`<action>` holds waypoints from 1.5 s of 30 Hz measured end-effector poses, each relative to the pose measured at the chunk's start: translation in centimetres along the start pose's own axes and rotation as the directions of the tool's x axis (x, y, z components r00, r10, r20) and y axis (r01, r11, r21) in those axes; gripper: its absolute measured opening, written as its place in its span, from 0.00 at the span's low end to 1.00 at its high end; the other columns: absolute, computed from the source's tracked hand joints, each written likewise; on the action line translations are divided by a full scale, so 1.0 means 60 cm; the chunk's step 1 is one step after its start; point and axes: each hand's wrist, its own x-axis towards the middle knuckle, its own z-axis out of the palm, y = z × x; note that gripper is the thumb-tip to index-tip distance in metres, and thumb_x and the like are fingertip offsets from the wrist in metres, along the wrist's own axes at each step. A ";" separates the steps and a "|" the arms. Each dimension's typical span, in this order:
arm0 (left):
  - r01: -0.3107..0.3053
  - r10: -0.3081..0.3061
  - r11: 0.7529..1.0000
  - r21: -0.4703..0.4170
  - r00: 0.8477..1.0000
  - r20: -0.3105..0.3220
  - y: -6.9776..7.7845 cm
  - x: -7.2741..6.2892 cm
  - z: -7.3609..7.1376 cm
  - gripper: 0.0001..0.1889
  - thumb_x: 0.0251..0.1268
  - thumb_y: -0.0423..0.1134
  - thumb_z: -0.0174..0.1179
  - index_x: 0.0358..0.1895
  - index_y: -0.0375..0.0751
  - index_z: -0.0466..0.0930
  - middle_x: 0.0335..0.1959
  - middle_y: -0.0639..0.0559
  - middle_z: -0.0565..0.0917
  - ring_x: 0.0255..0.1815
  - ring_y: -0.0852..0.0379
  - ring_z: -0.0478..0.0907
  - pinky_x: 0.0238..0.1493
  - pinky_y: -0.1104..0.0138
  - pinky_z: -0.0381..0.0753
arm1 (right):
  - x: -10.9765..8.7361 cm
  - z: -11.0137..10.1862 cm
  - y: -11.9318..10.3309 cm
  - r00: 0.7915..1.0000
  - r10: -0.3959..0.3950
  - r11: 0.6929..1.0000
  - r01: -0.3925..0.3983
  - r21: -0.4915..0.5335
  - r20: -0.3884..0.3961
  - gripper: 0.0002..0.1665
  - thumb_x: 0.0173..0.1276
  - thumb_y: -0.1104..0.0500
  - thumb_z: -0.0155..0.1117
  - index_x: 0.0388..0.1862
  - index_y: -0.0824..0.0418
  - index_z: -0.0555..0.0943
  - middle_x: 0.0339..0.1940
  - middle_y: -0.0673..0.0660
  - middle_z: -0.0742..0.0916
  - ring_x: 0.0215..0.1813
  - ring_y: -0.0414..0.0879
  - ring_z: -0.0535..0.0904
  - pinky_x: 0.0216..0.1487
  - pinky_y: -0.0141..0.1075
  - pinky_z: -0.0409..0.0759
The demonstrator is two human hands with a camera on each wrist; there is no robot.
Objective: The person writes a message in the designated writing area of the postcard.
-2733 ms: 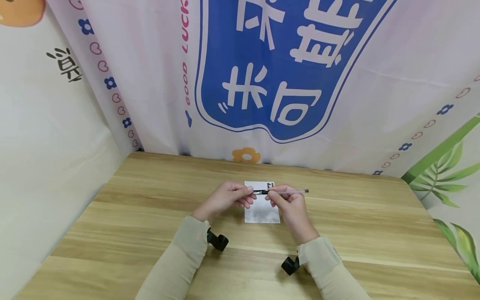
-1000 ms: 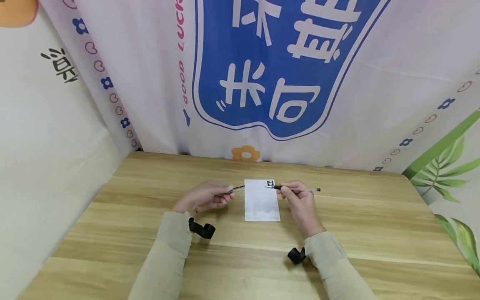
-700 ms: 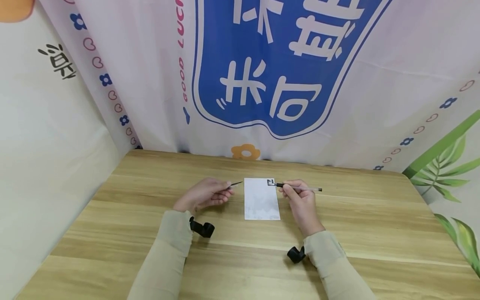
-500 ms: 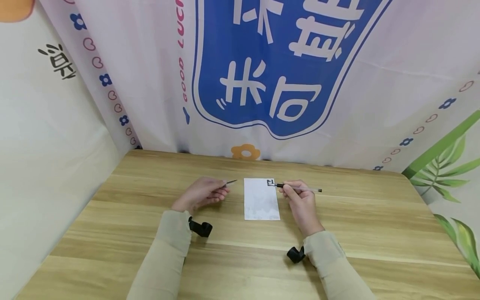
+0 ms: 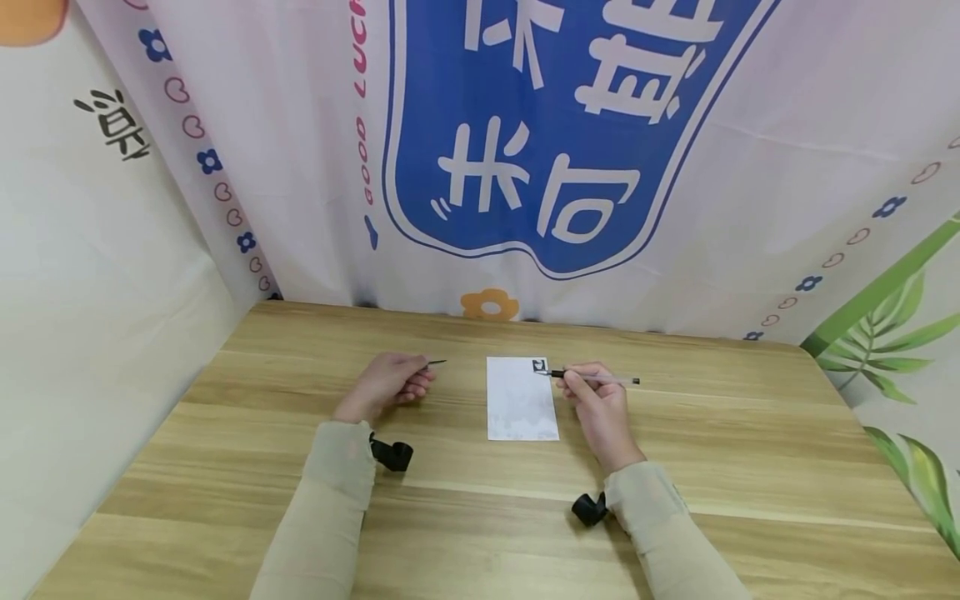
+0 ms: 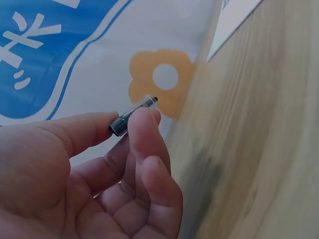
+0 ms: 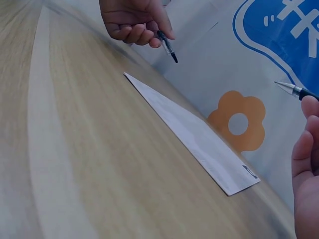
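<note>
In the head view, my left hand [image 5: 388,382] is over the table, left of a white sheet of paper [image 5: 519,404]. Thumb and fingers pinch a pen cap [image 6: 132,117], clear with black parts, seen close in the left wrist view. My right hand [image 5: 597,404] is at the paper's right edge and grips a clear-barrelled pen [image 5: 611,380] with a black grip section. Its bare metal tip [image 7: 286,87] points left, above the paper in the right wrist view. A small black printed mark [image 5: 539,365] sits in the paper's upper right corner.
The wood-grain table [image 5: 300,517] runs back to a hanging printed cloth [image 5: 315,167] with a blue panel and an orange flower. Pale sheets with leaf prints close the sides. A black wrist camera [image 5: 393,455] is strapped at each cuff.
Earlier, both hands were together over the paper with the cap and pen meeting. They have parted; the left hand has moved further left with the cap, while the right stays nearly still lately.
</note>
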 end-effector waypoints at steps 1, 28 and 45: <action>-0.001 0.001 1.000 0.003 1.000 -0.009 -0.002 0.001 -0.002 0.22 0.82 0.41 0.49 0.51 0.19 0.80 0.26 0.53 0.84 0.22 0.67 0.78 0.28 0.75 0.79 | 0.000 0.000 0.001 1.000 0.002 1.000 -0.002 0.001 0.000 0.09 0.73 0.72 0.59 0.38 0.62 0.84 0.39 0.53 0.84 0.39 0.42 0.82 0.42 0.29 0.81; 0.011 0.054 0.934 0.358 0.984 -0.169 -0.005 -0.008 -0.027 0.21 0.81 0.42 0.49 0.34 0.31 0.83 0.22 0.52 0.81 0.22 0.61 0.76 0.32 0.68 0.73 | 0.004 0.001 0.000 0.999 0.033 0.999 -0.033 -0.001 -0.006 0.10 0.72 0.72 0.61 0.36 0.60 0.84 0.37 0.52 0.85 0.37 0.42 0.82 0.41 0.30 0.81; 0.125 0.040 0.800 0.587 0.965 -0.261 -0.012 -0.012 -0.024 0.26 0.80 0.48 0.51 0.21 0.39 0.80 0.15 0.50 0.77 0.17 0.55 0.67 0.23 0.64 0.69 | -0.001 -0.004 0.004 0.998 0.065 0.998 -0.065 -0.022 -0.026 0.01 0.71 0.70 0.64 0.39 0.67 0.82 0.36 0.53 0.87 0.36 0.43 0.82 0.41 0.31 0.81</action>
